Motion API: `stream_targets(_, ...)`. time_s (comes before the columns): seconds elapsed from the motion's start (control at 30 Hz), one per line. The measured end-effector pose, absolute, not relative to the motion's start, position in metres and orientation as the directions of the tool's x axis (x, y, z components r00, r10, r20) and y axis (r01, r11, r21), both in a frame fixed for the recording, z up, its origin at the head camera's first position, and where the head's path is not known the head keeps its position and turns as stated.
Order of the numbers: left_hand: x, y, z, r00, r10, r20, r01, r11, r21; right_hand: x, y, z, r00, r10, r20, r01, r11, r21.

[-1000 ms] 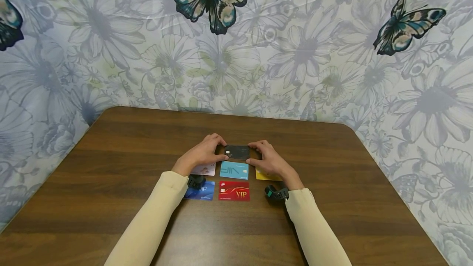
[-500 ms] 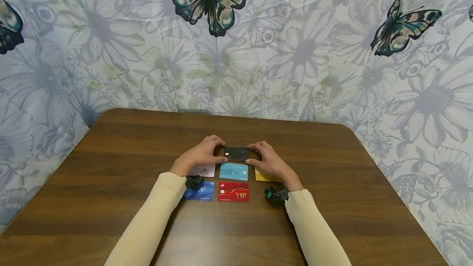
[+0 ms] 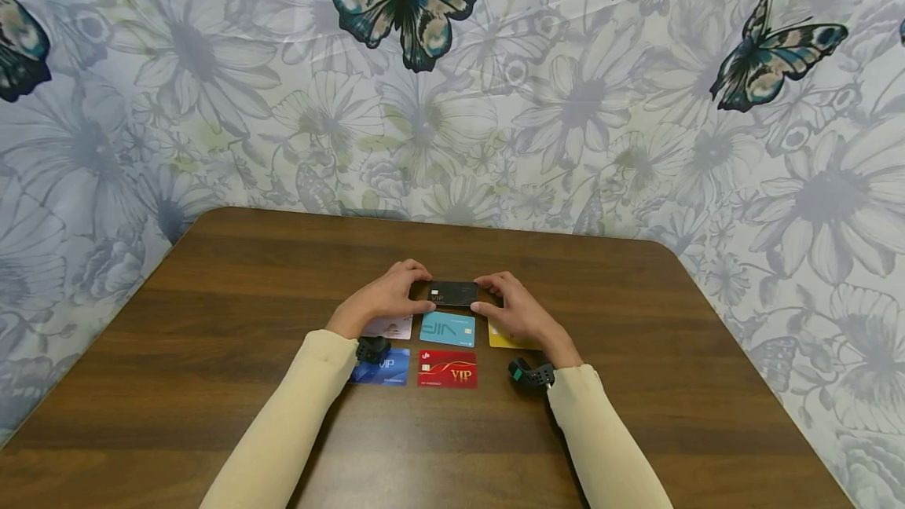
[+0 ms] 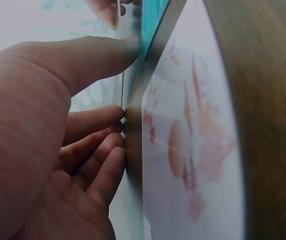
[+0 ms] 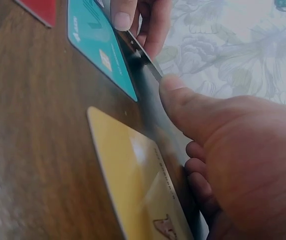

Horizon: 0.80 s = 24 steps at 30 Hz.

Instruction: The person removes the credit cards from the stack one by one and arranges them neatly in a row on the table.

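Note:
A black VIP card (image 3: 454,294) is held level between both hands, at the far side of the other cards. My left hand (image 3: 385,291) pinches its left end, thumb at the near corner and fingers at the far one. At the right end, my right hand (image 3: 514,306) grips it the same way. In the right wrist view the black card (image 5: 145,57) shows almost edge-on, seemingly just off the wood. Nearest it lies a light blue card (image 3: 448,329). A white card (image 4: 182,150) lies below my left hand, and a yellow card (image 5: 128,170) below my right.
Closer to the body, a blue VIP card (image 3: 383,368) and a red VIP card (image 3: 448,369) lie flat. All rest on a brown wooden table (image 3: 452,446). A floral cloth with butterflies (image 3: 452,124) hangs behind the table's far edge.
Both hands keep their hold on the black card with hardly any movement. The black card's tilt shifts very slightly, and the whole view drifts a little.

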State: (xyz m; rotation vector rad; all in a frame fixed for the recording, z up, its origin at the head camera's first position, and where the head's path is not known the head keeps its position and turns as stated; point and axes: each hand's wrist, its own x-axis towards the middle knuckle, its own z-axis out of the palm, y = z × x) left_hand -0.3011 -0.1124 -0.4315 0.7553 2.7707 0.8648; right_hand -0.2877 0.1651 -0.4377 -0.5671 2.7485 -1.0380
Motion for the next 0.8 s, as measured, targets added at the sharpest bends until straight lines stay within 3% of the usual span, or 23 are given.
stream_targets(0.8,-0.298,-0.110,-0.420,-0.864,0.503,0.032,0.432,0.706,0.561,-0.284,0.170,-0.430,-0.915,-0.403,0.005,-0.308,0.690,-0.655)
